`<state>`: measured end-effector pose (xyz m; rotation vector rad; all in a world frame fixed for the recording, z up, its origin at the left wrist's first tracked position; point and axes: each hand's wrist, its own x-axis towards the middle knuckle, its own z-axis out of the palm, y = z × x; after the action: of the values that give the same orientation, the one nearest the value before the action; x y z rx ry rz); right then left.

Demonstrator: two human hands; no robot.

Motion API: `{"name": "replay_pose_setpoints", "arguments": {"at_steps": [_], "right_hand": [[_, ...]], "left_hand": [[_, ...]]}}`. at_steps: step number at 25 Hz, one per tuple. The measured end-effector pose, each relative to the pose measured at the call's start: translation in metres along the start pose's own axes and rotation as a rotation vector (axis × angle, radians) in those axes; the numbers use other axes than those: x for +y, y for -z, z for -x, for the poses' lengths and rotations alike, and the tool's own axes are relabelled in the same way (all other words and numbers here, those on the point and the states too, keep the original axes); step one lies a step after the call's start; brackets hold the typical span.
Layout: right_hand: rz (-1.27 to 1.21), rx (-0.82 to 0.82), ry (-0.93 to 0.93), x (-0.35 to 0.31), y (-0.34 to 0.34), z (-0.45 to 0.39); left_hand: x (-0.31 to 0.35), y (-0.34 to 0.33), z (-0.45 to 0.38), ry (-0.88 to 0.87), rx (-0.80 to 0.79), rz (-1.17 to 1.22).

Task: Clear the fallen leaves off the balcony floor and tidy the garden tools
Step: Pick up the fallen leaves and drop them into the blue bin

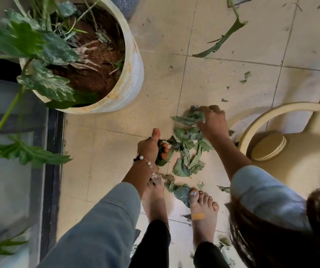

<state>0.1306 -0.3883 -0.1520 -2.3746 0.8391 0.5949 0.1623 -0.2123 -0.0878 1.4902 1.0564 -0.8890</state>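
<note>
A heap of wilted green leaves lies on the beige tiled floor just ahead of my bare feet. My left hand grips a bunch of these leaves at the heap's left side, thumb up. At the far end of the heap, my right hand curls its fingers round more leaves. A few leaves lie against my toes. A cut green stem rests on the tiles farther back. Small leaf scraps are scattered around.
A large pale pot with red soil and a broad-leaved plant stands at the back left. A cream watering can sits close on the right, its handle beside my right arm. A dark door track runs along the left.
</note>
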Motion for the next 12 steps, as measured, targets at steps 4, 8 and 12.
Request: {"name": "replay_pose_setpoints", "arguments": {"at_steps": [4, 8, 12], "right_hand": [[0.346, -0.065, 0.214, -0.006, -0.023, -0.006], [0.326, 0.076, 0.370, 0.002, -0.029, -0.017], [-0.650, 0.035, -0.060, -0.008, -0.006, -0.016]], "left_hand": [[0.011, 0.006, -0.018, -0.019, -0.003, 0.032], [0.014, 0.010, -0.026, -0.106, 0.003, -0.070], [0.005, 0.011, -0.015, -0.183, -0.030, -0.270]]}}
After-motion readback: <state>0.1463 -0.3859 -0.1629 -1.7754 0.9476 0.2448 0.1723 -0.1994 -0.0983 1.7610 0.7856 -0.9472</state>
